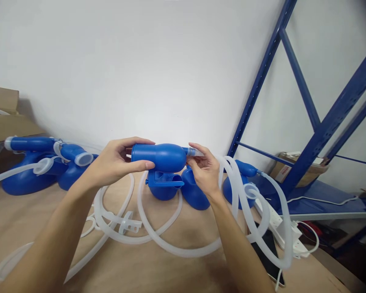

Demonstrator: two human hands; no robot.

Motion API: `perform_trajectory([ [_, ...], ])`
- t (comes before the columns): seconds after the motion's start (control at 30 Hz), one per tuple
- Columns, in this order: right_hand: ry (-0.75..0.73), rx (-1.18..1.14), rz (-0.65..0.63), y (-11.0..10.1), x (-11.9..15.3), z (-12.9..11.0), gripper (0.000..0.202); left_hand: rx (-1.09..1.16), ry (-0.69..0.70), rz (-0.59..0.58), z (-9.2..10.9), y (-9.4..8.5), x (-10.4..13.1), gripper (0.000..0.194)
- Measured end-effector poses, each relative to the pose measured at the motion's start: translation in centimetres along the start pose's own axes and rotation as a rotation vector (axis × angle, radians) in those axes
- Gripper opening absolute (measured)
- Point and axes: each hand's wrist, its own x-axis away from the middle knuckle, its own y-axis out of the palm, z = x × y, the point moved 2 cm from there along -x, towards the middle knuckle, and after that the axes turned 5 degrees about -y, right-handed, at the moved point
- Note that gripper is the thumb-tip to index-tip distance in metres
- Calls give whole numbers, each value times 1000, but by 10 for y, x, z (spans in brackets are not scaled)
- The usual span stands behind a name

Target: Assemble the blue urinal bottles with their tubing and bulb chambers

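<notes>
A blue plastic urinal cup (161, 157), shaped like a bottle lying on its side, is held up level between my hands. My left hand (117, 156) is closed around its wide left end, thumb in front and fingers behind. On the right, my right hand (205, 167) pinches the narrow neck where a translucent hose (196, 152) joins it; some fingertips are hidden. Just below the held cup is a blue bottle (164, 189) with an open mouth and a bar-like handle. Another blue bottle (195, 195) stands beside it, partly behind my right hand.
More blue bottles (30, 179) stand at left near a cardboard box (12, 126). Looped translucent hoses (183, 252) and a clear plastic clip (130, 224) lie on the brown table (158, 276). A power strip (277, 228), a dark phone (266, 248) and a blue metal rack (323, 118) are at right.
</notes>
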Motion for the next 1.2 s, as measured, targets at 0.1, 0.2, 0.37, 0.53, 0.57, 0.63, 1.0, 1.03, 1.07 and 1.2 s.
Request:
perform_trajectory([
  [0.1,-12,-9,-61,-3,-2,-1,33,19,-14,4,-1,0,-1,57],
  [0.2,-44,33,-92,-5,-3,-1,32,40,-18,20,-3,1,-2,56],
  [0.37,-64,104,-92,-3,-4,-2,28,57,-52,31,-4,0,-3,54],
  [0.53,-121,121,-45,-2,-1,1,25,119,-77,-3,-8,0,-4,52],
  [0.57,-135,137,-12,-2,0,3,26,127,-79,-11,-9,0,-5,52],
  [0.63,-147,132,31,-1,1,5,28,131,-79,-27,-11,1,-5,53],
  [1.0,94,-84,-91,6,-4,12,36,28,-30,-33,-24,-2,-14,60],
  [1.03,129,-92,-109,5,-4,13,38,18,-26,-35,-25,-3,-14,60],
  [1.07,164,-104,-116,5,-4,13,40,8,-23,-35,-25,-4,-14,60],
  [1.2,257,-150,-101,5,-4,14,46,-40,-25,-37,-25,-7,-11,59],
])
